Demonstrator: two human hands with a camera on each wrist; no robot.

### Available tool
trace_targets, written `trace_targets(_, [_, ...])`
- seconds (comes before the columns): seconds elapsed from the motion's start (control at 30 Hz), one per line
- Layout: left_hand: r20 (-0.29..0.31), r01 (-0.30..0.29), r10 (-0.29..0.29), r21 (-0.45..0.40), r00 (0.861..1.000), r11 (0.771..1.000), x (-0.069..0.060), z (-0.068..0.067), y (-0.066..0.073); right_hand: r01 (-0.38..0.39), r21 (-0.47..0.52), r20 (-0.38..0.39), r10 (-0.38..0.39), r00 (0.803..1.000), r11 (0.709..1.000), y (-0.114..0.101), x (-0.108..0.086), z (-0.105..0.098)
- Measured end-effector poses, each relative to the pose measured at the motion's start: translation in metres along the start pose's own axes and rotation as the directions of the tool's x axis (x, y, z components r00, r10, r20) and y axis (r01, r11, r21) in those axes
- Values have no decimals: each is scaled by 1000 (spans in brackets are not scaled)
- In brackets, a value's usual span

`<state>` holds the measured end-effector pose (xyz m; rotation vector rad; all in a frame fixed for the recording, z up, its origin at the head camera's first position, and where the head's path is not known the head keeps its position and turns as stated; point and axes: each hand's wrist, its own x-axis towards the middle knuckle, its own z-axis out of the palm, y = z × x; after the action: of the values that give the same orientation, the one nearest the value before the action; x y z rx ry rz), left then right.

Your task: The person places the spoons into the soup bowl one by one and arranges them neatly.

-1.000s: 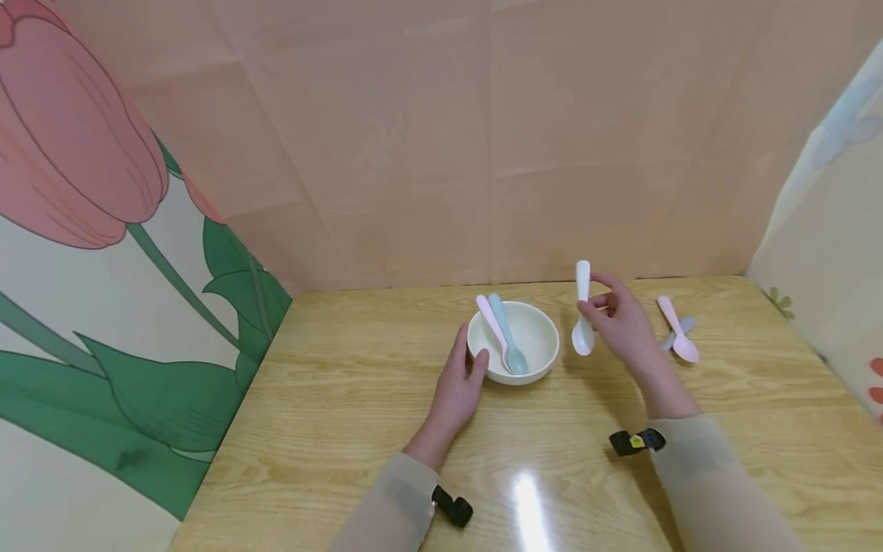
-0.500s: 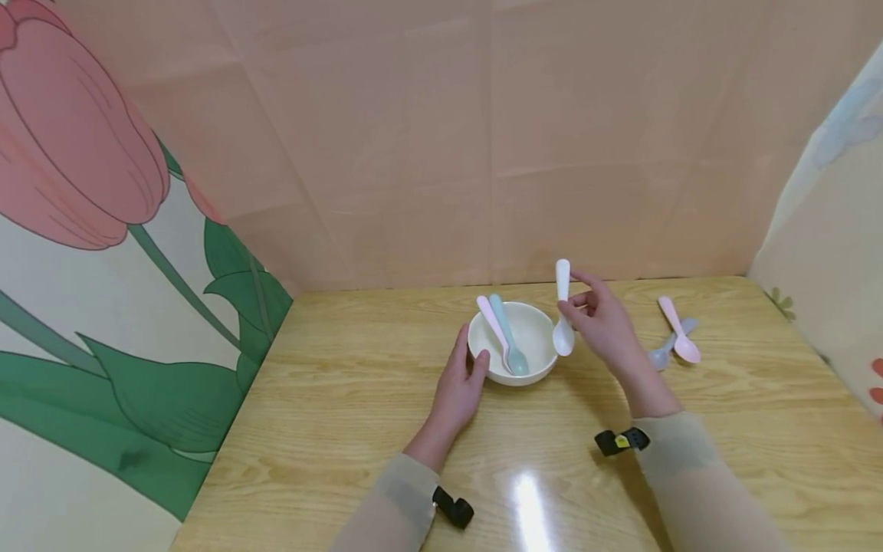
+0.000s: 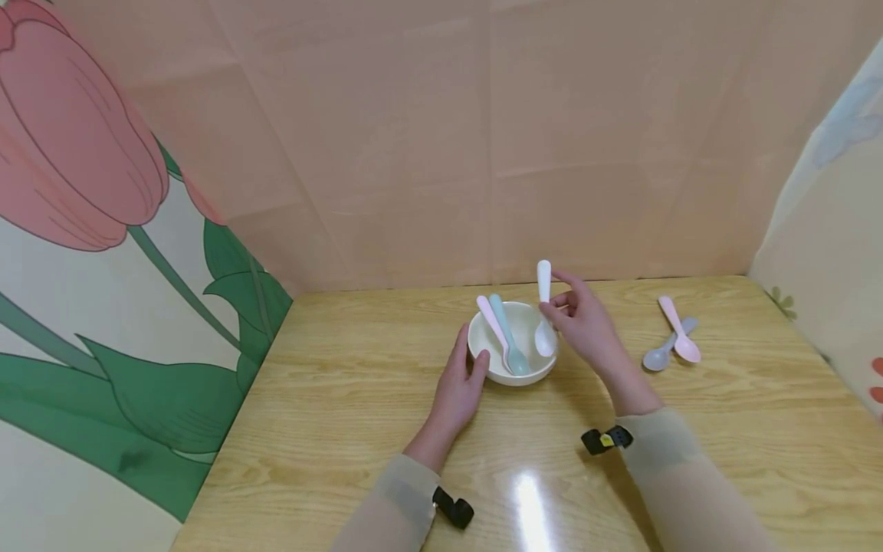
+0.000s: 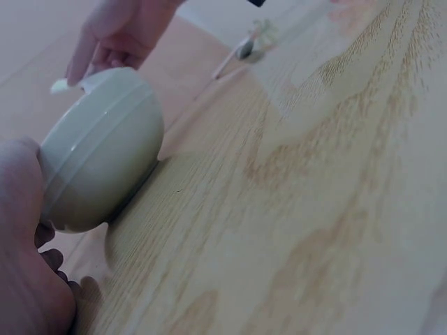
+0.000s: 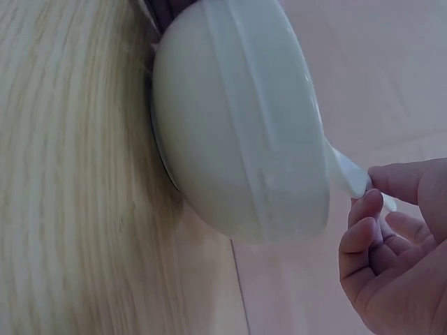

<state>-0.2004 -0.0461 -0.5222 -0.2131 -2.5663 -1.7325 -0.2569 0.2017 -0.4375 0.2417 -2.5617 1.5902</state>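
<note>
A white bowl (image 3: pixel 522 381) stands on the wooden table. My left hand (image 3: pixel 457 391) grips its left side, thumb near the rim and fingers round the outer wall. Inside the bowl, a pink spoon (image 3: pixel 490 317) and a teal spoon (image 3: pixel 507 333) lean side by side against the back left rim. Between thumb and fingers, my right hand (image 3: pixel 586 326) pinches a white spoon (image 3: pixel 544 280) by its handle, its head down over the right part of the bowl. The right wrist view shows the right hand (image 5: pixel 394 244) just beyond the bowl's rim; the spoon's head is partly hidden there.
To the right on the table (image 3: pixel 331 399), a second pink spoon (image 3: pixel 679 331) lies across a grey spoon (image 3: pixel 657 359). A plain pinkish backdrop (image 3: pixel 414 153) rises along the table's back edge. A tulip-printed panel (image 3: pixel 159 368) borders the left side.
My right hand has carried the white spoon leftward, from beside the bowl to over its right part. That uncovered the grey spoon's head. The left hand and bowl stay put.
</note>
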Motion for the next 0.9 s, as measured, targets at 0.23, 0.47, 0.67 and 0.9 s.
trace_targets(0.23, [5,12,-12,-4,1000,1000,-1,-1,3,22,-67,20,-21,1000,998,-5,-2,11])
trace_targets(0.47, [10,6,-6,-6,1000,1000,-1,-1,4,19,-110,32,-15,999,994,-6,-3,20])
trace_targets(0.67, [5,8,-8,-1,1000,1000,-1,-1,3,26,-124,38,-22,999,992,-6,-4,24])
trace_targets(0.9, [5,8,-8,-6,1000,1000,-1,-1,3,60,-191,48,-51,998,980,-7,-2,30])
